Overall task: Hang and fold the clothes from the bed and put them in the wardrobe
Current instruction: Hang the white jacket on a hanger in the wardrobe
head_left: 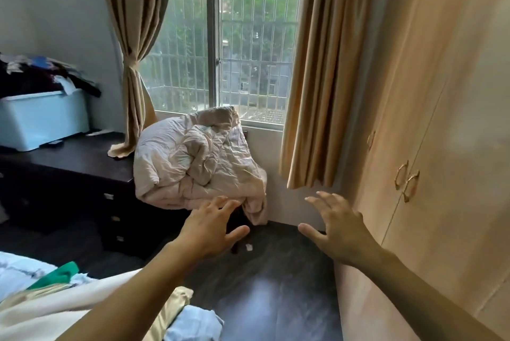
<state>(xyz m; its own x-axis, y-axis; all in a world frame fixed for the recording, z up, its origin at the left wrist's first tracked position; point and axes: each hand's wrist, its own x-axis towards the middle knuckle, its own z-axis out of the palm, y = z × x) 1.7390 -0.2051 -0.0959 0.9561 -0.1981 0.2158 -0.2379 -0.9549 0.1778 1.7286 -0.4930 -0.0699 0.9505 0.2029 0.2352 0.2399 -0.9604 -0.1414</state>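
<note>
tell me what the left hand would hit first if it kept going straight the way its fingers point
Probably the crumpled duvet heaped below the window: the left hand is open, fingers aimed up at its lower edge. Depth is unclear.

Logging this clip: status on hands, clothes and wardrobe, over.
Left hand and right hand open, empty, raised. Clothes on the bed, untouched. Wardrobe doors closed. Nothing blocking them.
</note>
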